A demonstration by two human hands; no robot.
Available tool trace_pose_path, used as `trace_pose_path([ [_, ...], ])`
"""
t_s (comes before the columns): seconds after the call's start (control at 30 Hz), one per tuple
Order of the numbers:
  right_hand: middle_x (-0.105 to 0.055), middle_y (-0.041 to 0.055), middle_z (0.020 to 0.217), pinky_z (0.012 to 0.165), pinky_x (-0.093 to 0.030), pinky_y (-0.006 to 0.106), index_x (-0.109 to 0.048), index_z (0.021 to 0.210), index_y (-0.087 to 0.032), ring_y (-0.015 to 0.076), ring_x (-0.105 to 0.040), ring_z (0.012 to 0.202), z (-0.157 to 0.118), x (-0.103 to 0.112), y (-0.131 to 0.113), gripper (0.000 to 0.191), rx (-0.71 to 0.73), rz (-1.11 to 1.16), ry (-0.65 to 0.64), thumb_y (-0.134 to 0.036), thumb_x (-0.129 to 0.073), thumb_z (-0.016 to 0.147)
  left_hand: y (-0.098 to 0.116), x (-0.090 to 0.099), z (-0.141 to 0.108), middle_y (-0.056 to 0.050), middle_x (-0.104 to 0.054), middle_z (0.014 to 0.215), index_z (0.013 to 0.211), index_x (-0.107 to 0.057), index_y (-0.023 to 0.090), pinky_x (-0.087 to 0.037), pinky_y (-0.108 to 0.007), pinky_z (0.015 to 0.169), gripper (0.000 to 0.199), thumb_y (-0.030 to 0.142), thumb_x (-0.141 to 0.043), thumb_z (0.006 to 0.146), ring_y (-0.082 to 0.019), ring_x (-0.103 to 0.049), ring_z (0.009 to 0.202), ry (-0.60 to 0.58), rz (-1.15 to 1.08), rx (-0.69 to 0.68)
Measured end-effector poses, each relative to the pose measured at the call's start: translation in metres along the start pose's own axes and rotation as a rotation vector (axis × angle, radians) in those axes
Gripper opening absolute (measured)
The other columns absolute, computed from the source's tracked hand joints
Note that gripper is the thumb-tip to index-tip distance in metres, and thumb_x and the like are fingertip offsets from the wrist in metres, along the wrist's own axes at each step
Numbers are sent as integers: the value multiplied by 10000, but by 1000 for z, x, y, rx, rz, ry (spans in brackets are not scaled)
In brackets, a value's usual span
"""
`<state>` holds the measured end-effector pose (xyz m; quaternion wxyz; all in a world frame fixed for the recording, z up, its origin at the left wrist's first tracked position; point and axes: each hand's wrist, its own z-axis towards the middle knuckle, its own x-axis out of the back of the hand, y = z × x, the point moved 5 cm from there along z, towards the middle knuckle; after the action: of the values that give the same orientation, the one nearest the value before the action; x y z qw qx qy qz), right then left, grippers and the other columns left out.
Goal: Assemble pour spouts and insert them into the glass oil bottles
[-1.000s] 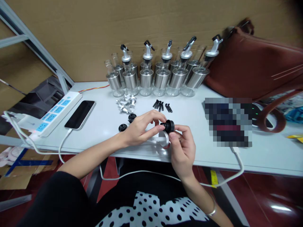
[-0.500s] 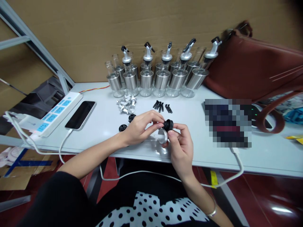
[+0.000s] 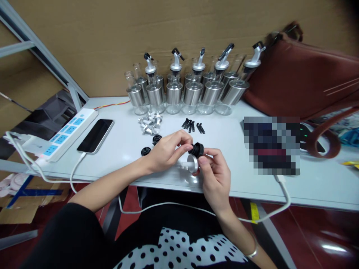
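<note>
Ridged black stopper (image 3: 199,149) shifted left, silvery disc-based spout (image 3: 193,164) beside

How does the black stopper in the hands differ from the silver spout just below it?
The stopper is black; the spout is silver. The stopper looks stubby and ridged, while the spout has a narrow tube. The left hand pinches the stopper, not the spout. Both have a wide, round end toward the right hand.

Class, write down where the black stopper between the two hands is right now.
In the head view, the black stopper is slightly right of centre, between the left hand and right hand, just above the silver spout.
</note>
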<state>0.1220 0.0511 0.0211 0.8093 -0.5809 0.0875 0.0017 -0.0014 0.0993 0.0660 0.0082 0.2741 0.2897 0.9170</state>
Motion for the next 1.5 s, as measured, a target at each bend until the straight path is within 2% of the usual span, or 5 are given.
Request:
trace_pose_path([
  [0.37,-558,-66,599,482,-424,161,-617,881,-219,54,-519,492,0,5,-8,124,129,-74,97,-299,-533,925,0,-4,-1,2,-479,757,853,-398,200,-442,-224,633,189,316,-343,991,-106,-484,689,-41,2,-26],
  [0.93,-493,-68,564,482,-377,183,-596,821,-217,69,-454,496,3,8,6,187,-17,7,96,-357,-530,925,2,-7,-2,-18,-578,738,894,-414,191,-482,-232,614,164,283,-322,993,-116,-544,637,-165,264,-92],
  [1.13,-522,-62,599,519,-395,197,-591,838,-213,76,-476,519,4,5,0,194,5,-63,74,-365,-512,928,0,-5,-3,-9,-545,741,895,-399,199,-476,-234,609,141,295,-349,985,-116,-536,648,-130,164,-64],
  [1.33,-592,-17,736,636,-427,232,-609,823,-197,110,-546,682,3,14,8,250,-10,-72,198,-404,-513,924,0,-9,-4,-25,-556,826,938,-413,199,-485,-247,661,138,328,-380,971,-114,-539,691,-237,43,52],
  [1.5,-595,-18,733,642,-430,237,-613,837,-201,119,-552,688,3,13,11,245,-40,-32,178,-412,-522,921,2,-8,-3,-36,-587,887,1032,-442,202,-494,-242,679,106,277,-402,969,-111,-565,722,-208,14,16],
])
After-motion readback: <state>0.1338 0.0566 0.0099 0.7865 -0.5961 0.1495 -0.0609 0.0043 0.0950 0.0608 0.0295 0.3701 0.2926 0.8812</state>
